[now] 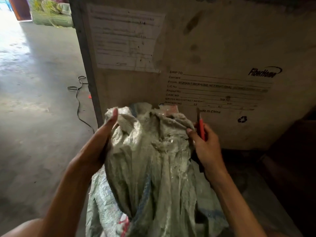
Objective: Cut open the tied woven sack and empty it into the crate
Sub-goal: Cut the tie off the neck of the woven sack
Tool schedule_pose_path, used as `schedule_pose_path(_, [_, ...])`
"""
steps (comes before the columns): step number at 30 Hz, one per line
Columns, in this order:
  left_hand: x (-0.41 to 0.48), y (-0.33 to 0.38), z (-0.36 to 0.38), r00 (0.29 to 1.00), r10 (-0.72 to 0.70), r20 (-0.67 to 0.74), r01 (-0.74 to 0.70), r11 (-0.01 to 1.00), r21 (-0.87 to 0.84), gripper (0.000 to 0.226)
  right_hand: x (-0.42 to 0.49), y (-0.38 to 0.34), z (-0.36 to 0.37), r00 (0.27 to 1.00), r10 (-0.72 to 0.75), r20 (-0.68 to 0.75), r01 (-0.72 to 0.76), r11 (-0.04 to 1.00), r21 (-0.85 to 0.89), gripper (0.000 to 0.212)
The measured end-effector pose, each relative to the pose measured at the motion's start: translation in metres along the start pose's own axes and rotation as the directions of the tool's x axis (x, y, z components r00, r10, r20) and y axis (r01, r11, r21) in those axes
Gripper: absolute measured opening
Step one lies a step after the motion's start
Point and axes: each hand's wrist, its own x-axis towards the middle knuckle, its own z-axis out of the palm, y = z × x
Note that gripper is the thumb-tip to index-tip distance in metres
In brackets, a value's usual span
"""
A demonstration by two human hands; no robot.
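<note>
A dirty whitish woven sack point(153, 168) stands upright in front of me, its crumpled top bunched at about the middle of the view. My left hand point(100, 139) grips the left side of the sack's mouth, thumb up over the fabric. My right hand point(203, 142) holds a red-handled cutter point(201, 124) with its blade pointing up, while its fingertips pinch the sack's right edge. Directly behind the sack rises the tall wooden crate point(222, 48), its printed wall facing me; its inside is hidden.
A paper label point(126, 38) is stuck on the crate's wall. A black cable point(78, 100) snakes over the concrete floor point(34, 117) at left. Green bundles point(51, 12) lie far back by a bright doorway. A dark object point(290, 151) stands at right.
</note>
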Motion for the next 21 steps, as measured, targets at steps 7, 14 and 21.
schedule_pose_path(7, [0.004, -0.012, 0.034, 0.951, 0.246, -0.189, -0.204, 0.954, 0.218, 0.025, -0.009, 0.002, 0.01, 0.997, -0.014, 0.073, 0.031, 0.97, -0.241, 0.07])
schedule_pose_path(14, [0.012, -0.022, 0.026, 0.841, 0.467, -0.272, -0.345, 0.851, 0.395, 0.023, -0.001, 0.012, 0.006, 0.986, -0.162, -0.03, 0.142, 0.927, -0.347, 0.021])
schedule_pose_path(21, [0.024, -0.037, -0.006, 0.692, 0.494, -0.527, -0.225, 0.84, 0.493, 0.013, 0.007, 0.028, -0.004, 0.976, 0.189, -0.105, -0.184, 0.981, 0.061, 0.021])
